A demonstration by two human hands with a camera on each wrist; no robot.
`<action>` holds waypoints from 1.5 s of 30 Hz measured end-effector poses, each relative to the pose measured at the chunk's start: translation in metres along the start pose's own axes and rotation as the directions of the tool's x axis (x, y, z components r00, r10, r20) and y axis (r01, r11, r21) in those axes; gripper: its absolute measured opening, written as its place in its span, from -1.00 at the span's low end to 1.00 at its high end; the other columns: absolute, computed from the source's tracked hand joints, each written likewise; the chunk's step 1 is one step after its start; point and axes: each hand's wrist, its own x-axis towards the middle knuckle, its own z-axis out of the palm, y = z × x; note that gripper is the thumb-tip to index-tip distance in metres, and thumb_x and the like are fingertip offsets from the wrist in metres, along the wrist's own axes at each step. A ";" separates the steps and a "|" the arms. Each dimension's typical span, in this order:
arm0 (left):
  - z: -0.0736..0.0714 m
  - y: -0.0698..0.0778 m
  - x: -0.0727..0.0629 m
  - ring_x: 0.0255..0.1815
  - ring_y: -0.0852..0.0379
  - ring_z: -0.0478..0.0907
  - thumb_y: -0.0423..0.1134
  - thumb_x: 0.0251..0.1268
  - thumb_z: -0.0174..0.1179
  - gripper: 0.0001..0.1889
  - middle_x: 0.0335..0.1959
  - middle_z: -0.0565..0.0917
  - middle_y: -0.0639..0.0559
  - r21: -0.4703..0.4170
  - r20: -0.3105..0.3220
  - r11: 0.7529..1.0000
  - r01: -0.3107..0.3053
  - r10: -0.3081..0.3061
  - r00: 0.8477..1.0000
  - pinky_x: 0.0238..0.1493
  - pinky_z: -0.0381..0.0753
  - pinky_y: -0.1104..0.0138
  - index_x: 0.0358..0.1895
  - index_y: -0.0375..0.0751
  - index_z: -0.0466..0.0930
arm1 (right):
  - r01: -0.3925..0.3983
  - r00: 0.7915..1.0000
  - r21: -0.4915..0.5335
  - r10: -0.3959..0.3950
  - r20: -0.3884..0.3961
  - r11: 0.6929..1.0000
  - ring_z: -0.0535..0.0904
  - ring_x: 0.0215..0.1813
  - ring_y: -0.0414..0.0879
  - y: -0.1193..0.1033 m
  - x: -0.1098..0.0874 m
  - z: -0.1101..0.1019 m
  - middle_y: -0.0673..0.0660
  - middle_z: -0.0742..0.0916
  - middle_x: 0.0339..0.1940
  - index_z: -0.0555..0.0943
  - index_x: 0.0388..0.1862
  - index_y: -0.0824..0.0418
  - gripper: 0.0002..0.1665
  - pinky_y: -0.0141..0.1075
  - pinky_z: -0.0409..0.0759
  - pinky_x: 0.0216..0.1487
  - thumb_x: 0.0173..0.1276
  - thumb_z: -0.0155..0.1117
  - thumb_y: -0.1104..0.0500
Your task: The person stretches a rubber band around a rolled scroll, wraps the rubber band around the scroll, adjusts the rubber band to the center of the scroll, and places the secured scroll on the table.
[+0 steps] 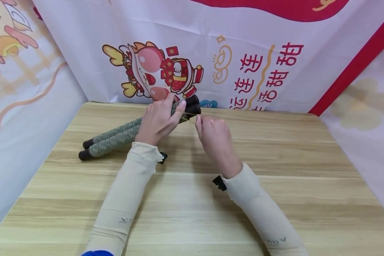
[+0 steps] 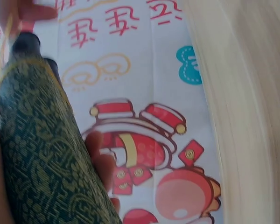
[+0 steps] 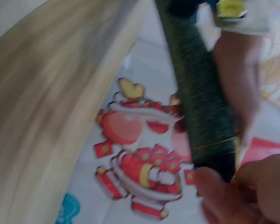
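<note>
Two green patterned rolls with black end caps, like rolled scrolls (image 1: pixel 115 139), lie side by side and slant up to the right above the table. My left hand (image 1: pixel 158 119) grips both near their far right ends, thumb across the top. A thin yellow rubber band (image 3: pixel 214 143) circles the rolls close to the black caps. My right hand (image 1: pixel 216 137) pinches a loop of that band and draws it out past the cap ends. In the left wrist view, the brocade pattern (image 2: pixel 46 140) fills the left side, with left fingertips (image 2: pixel 101 156) behind it.
Under the hands is a light wooden table (image 1: pixel 185 213). A white cloth with red lettering and a cartoon figure (image 1: pixel 179 76) hangs along its back edge. Printed cloths also stand at the left (image 1: pixel 35 92) and right (image 1: pixel 364 89) sides.
</note>
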 end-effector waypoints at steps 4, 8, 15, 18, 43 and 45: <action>0.002 0.010 0.000 -0.31 -0.18 0.66 0.37 0.63 -0.33 -0.26 -0.41 0.63 -0.09 0.043 -0.010 0.998 0.055 -0.055 0.998 -0.17 0.58 -0.03 0.30 -0.19 0.52 | 0.026 0.996 0.029 -0.023 -0.090 0.999 0.77 -0.39 0.05 0.010 0.005 0.006 0.22 0.83 -0.36 0.75 -0.12 0.37 -0.78 -0.15 0.74 -0.34 0.53 0.31 0.21; 0.003 0.016 -0.001 -0.33 -0.21 0.65 0.35 0.64 -0.38 -0.26 -0.45 0.61 -0.10 0.084 -0.017 0.993 0.079 -0.077 0.997 -0.26 0.55 -0.03 0.31 -0.16 0.51 | 0.069 0.989 0.016 -0.067 -0.136 0.997 0.78 -0.38 0.06 0.016 0.006 0.011 0.21 0.84 -0.30 0.71 -0.10 0.37 -0.69 -0.17 0.74 -0.34 0.42 0.49 0.13; 0.009 0.032 -0.003 -0.41 -0.12 0.58 0.25 0.68 -0.37 -0.41 -0.44 0.63 -0.09 0.105 0.036 0.994 0.038 -0.042 0.998 -0.36 0.52 0.02 0.08 -0.13 0.54 | 0.105 0.972 0.060 -0.090 -0.215 0.993 0.79 -0.25 0.11 0.030 0.009 0.012 0.32 0.80 -0.13 0.60 0.27 0.50 -0.22 -0.12 0.79 -0.17 0.17 0.70 0.13; 0.007 0.034 -0.004 -0.40 -0.10 0.58 0.18 0.69 -0.34 -0.46 -0.40 0.66 -0.08 0.084 0.064 0.996 0.022 -0.028 0.998 -0.36 0.51 0.04 0.08 -0.10 0.55 | 0.141 0.972 0.113 -0.116 -0.203 0.984 0.79 -0.10 0.12 0.035 0.012 0.009 0.34 0.80 -0.03 0.59 0.31 0.50 -0.12 -0.12 0.79 0.02 0.08 0.76 0.15; -0.015 0.042 -0.007 0.16 0.14 0.61 0.05 0.63 -0.19 -0.52 0.24 0.70 0.20 -0.207 0.377 0.977 -0.046 0.123 0.918 0.31 0.55 0.05 0.38 0.18 0.61 | 0.397 0.900 0.404 -0.436 0.005 0.824 0.75 0.18 0.04 0.072 0.016 -0.013 0.18 0.81 0.13 0.66 0.25 0.24 -0.24 -0.02 0.62 0.38 0.04 0.77 0.21; -0.015 0.043 -0.007 0.07 0.13 0.62 0.02 0.62 -0.18 -0.53 0.16 0.72 0.17 -0.224 0.350 0.972 -0.065 0.143 0.926 0.23 0.57 0.08 0.34 0.12 0.65 | 0.385 0.901 0.448 -0.434 0.007 0.807 0.73 0.19 0.03 0.073 0.016 -0.014 0.18 0.80 0.15 0.65 0.27 0.23 -0.23 -0.03 0.61 0.39 0.04 0.76 0.24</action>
